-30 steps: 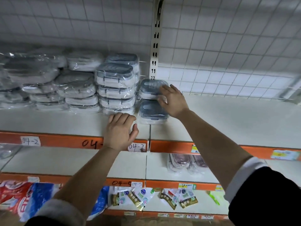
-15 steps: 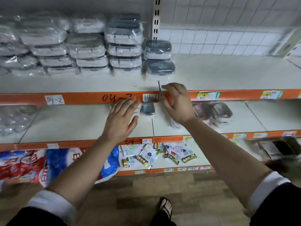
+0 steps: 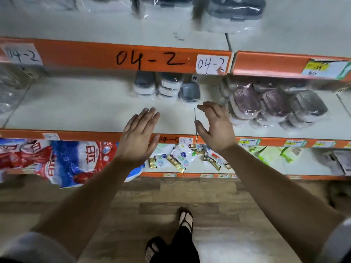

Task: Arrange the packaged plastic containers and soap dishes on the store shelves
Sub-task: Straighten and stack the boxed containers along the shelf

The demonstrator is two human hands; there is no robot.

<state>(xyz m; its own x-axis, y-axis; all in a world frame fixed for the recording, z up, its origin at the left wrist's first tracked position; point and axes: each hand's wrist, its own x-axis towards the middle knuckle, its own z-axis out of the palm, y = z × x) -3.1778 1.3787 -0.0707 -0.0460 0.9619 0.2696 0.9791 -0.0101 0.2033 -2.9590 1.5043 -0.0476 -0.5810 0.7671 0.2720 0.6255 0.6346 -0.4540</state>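
While the left hand [image 3: 136,135] and right hand [image 3: 216,128] are hovering empty over the middle shelf [image 3: 76,107], the stock is lying untouched.
The left is stretching flat, fingers straight and together; the right is spreading loosely, thumb apart. Grey soap dishes [image 3: 165,88] are sitting at the back, pinkish soap dishes [image 3: 245,102] lying just beside the right hand, packaged containers [image 3: 233,10] resting one shelf up.

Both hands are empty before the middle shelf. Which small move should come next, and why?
Probably the right hand should reach forward to the grey soap dish just beyond it; it and the left hand are open, holding nothing, and that dish lies nearest.
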